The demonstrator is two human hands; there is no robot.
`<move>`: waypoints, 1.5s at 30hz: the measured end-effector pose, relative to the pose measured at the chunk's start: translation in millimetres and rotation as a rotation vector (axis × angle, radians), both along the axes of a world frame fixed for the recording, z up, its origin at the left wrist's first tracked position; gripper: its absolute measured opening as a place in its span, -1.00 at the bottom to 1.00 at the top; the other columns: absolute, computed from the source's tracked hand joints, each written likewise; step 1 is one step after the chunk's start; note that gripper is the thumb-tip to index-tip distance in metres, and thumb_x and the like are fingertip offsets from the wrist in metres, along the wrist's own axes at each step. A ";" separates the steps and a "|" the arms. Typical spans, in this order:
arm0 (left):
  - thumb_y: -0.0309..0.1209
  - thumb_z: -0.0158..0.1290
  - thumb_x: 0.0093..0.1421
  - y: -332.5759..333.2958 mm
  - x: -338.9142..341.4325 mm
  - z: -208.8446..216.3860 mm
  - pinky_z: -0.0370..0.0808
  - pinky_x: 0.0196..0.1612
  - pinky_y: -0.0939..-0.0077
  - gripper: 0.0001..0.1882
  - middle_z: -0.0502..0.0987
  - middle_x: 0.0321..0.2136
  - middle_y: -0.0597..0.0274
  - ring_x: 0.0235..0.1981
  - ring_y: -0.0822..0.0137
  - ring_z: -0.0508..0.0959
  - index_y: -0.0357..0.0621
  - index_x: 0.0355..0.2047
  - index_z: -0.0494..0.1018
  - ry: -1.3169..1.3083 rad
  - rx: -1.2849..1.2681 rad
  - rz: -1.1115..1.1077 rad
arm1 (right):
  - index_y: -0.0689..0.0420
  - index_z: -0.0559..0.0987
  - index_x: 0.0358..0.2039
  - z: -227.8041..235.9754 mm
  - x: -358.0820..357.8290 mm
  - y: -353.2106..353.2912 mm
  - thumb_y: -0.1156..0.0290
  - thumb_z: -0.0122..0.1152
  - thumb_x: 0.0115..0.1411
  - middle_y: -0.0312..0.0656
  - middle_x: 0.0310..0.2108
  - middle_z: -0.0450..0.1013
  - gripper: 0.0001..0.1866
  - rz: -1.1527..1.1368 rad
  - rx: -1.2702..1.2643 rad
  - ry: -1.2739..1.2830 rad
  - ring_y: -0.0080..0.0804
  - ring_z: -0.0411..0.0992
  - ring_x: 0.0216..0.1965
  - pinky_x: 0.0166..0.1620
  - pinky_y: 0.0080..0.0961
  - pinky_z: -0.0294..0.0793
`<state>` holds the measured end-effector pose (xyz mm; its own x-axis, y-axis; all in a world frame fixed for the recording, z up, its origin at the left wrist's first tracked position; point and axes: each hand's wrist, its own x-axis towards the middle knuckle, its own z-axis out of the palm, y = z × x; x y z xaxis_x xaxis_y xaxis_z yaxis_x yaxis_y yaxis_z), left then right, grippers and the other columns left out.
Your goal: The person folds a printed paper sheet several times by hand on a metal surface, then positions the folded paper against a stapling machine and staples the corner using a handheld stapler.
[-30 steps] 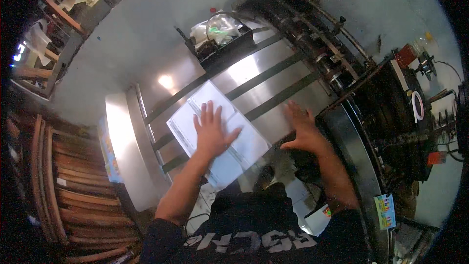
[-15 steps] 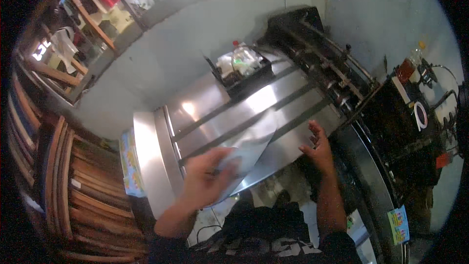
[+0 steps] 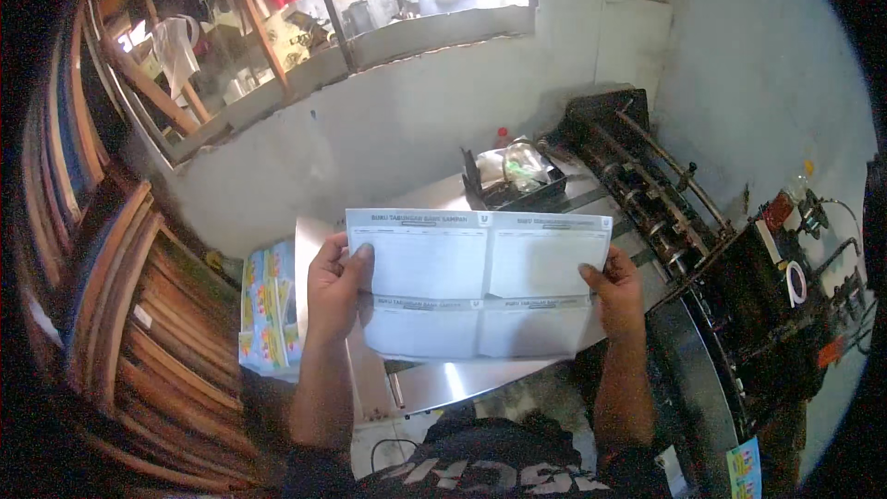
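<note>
Left hand (image 3: 333, 294) is closed on the printed sheet (image 3: 430, 263) at nine o'clock, right hand (image 3: 618, 294) likewise at three o'clock.

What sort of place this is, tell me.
Probably a small print workshop: a long dark metal machine with rods, a white rectangular printed paper sheet, and blue-and-yellow printed papers.

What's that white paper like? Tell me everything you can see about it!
The white paper looks thin and is wider than tall as held. It's printed in grey with four form-like panels, two above two, each with a heading on top. It's spread open, with shadows across it. The left hand grips its left edge and the right hand its right, thumbs on the printed face, above the metal table.
</note>
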<state>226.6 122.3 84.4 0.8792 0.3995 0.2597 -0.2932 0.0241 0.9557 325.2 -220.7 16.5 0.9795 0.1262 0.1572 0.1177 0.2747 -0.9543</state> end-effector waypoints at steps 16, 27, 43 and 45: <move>-0.41 -0.01 0.28 -65.6 3.8 -42.7 0.44 -0.38 0.52 -0.84 0.52 -0.46 0.18 -0.45 0.46 0.48 -0.25 -0.23 0.41 0.020 0.642 0.066 | 0.19 0.46 -0.16 21.5 -73.1 41.4 0.42 0.30 0.07 -0.04 -0.23 0.48 -0.67 -0.356 -0.652 -0.567 -0.23 0.48 -0.25 -0.14 -0.34 0.47; -0.35 -0.09 0.31 -51.3 18.8 -51.0 0.47 -0.28 0.39 -0.72 0.55 -0.39 -0.03 -0.41 0.27 0.54 -0.28 -0.07 0.38 0.025 0.671 0.070 | 0.23 0.44 -0.05 9.0 -37.8 -1.6 0.46 0.21 0.09 -0.07 -0.23 0.52 -0.62 -0.362 -0.593 -0.126 -0.35 0.48 -0.20 -0.08 -0.40 0.42; -0.40 0.15 0.13 -24.4 50.5 -206.4 0.47 -0.07 0.35 -0.53 0.55 -0.17 -0.10 -0.17 0.15 0.58 -0.34 0.02 0.34 0.565 0.362 -0.194 | 0.02 0.27 0.24 -133.6 -45.7 61.8 0.00 0.04 0.20 0.03 0.32 0.00 -0.35 0.215 -1.519 -0.374 -0.05 -0.10 0.35 0.27 0.24 -0.19; -0.44 0.18 0.09 -20.9 46.6 -213.2 0.48 -0.06 0.37 -0.47 0.54 -0.14 -0.06 -0.17 0.20 0.57 -0.35 0.05 0.31 0.565 0.274 -0.241 | 0.08 0.22 0.25 -135.9 -43.4 59.5 0.00 0.10 0.15 0.04 0.29 0.04 -0.28 0.218 -1.507 -0.359 -0.05 -0.09 0.35 0.30 0.12 -0.19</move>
